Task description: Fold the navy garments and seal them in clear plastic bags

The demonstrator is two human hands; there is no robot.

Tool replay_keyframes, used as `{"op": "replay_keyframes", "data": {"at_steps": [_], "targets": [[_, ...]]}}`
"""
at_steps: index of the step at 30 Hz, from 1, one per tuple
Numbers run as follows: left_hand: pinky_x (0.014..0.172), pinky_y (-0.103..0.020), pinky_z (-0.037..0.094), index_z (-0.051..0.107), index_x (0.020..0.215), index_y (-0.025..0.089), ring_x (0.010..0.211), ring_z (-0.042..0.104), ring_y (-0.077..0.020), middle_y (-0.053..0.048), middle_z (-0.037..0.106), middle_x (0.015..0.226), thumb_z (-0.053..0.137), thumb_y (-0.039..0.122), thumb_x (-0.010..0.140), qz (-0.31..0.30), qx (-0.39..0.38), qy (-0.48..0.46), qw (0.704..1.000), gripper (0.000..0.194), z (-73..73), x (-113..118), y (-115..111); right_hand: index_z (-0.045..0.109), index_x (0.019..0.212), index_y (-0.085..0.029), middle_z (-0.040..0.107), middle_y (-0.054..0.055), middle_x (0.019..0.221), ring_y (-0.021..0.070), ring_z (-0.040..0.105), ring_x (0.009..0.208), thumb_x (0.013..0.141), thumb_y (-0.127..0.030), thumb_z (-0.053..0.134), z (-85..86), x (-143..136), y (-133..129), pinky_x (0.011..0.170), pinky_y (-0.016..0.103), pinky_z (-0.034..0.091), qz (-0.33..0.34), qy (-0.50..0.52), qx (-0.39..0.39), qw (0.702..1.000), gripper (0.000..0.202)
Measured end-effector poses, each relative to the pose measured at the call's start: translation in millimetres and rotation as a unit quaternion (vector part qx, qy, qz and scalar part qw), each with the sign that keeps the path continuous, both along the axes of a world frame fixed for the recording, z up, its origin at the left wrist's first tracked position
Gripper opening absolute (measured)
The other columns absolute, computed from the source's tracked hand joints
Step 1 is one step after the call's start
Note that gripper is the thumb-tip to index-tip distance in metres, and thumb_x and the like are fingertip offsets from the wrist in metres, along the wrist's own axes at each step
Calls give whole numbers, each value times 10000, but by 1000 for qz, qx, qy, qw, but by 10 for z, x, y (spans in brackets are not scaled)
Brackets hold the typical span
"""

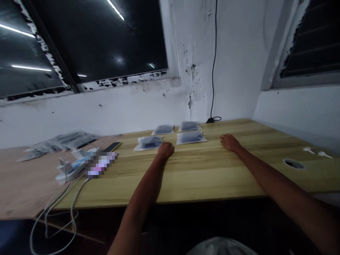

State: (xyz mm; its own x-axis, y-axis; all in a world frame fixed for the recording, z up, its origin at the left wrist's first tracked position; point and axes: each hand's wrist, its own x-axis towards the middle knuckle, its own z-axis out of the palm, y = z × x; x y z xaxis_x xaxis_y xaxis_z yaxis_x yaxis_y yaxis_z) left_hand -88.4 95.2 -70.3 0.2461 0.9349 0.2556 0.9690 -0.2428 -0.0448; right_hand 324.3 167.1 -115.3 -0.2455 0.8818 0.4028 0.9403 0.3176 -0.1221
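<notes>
My left hand [166,150] rests palm down on the wooden tabletop [202,177], close to the right edge of a frosted plastic pouch [148,142] with something dark inside. Its fingers lie on the wood, and no held thing shows. To its right is a second dark-filled frosted pouch [191,137]. Behind these two lie another pouch [163,129] at the left and one more pouch [189,125] at the right. My right hand [230,142] lies on the table, to the right of the pouches and apart from them, its fingers spread and holding nothing.
At left are a power strip [70,173] with plugs and trailing white cables [73,209], a blurred-out phone [101,165], a dark phone [112,146] and a heap of flat pouches [63,141]. A cable hole [293,164] and white objects [324,154] lie right. A black cord [214,63] hangs behind.
</notes>
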Motion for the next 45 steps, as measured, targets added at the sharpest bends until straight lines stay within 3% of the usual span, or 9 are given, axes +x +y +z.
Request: {"op": "replay_keyframes", "data": {"at_steps": [6,10,14,20,23,28,33,39,45], "targets": [[978,-322,454,642,1156,155,1123,599,-219,-119,667,1173,424,294,940,-20,15,-41,999,337,-13,23,120,622,1200,-59,633,183,1227,258,542,1162,901,-186,450,-41,-2,29,1054,360,359,15,1,1,1000,367],[943,-327,474,671,1118,194,1074,623,-212,-97,686,1137,416,256,946,-94,13,-39,995,313,-1,204,161,586,1258,-109,595,161,1277,277,509,1191,830,-162,539,41,-437,-117,1045,422,393,130,38,82,987,434],[878,-320,500,687,1105,183,944,659,-205,-116,697,1043,450,227,926,-120,18,-13,993,300,25,414,117,595,1253,-122,596,145,1269,260,515,1189,817,-123,551,167,-1010,-330,1051,420,400,261,32,118,957,438],[836,-301,512,637,1098,140,890,659,-201,-126,683,988,511,196,899,-194,42,-35,979,242,-23,694,-19,701,1022,-145,699,110,987,229,613,965,866,-156,570,256,-1459,-491,885,362,483,315,16,72,946,204],[804,-299,517,612,1060,152,860,658,-198,-111,679,956,506,210,898,-219,52,-69,972,202,-62,751,-67,711,941,-130,710,118,927,234,626,926,858,-125,576,259,-1484,-498,867,362,481,319,19,69,945,159],[805,-294,516,572,1106,180,900,662,-199,-98,683,995,556,263,872,-222,76,-119,965,248,-94,754,-108,702,992,-126,728,127,955,248,660,899,856,-121,593,285,-1428,-503,823,367,497,336,82,40,937,175],[753,-307,515,549,1120,169,865,671,-215,-116,689,976,500,268,914,-204,79,-83,972,234,-60,776,-140,686,1031,-142,740,98,994,223,683,887,818,-77,607,292,-1386,-521,805,326,511,350,144,-5,926,236],[732,-304,514,510,1170,141,858,671,-222,-138,685,974,483,214,910,-245,91,-48,964,271,-67,792,-140,680,1016,-118,706,132,990,236,651,930,815,-99,604,235,-1419,-541,850,355,498,331,54,74,939,216],[773,-283,510,453,1286,151,845,661,-178,-65,690,922,548,129,831,-300,130,-129,936,466,17,683,-110,686,939,-153,699,87,885,205,633,854,806,-102,592,286,-1273,-409,794,311,482,335,13,149,930,171]]}}
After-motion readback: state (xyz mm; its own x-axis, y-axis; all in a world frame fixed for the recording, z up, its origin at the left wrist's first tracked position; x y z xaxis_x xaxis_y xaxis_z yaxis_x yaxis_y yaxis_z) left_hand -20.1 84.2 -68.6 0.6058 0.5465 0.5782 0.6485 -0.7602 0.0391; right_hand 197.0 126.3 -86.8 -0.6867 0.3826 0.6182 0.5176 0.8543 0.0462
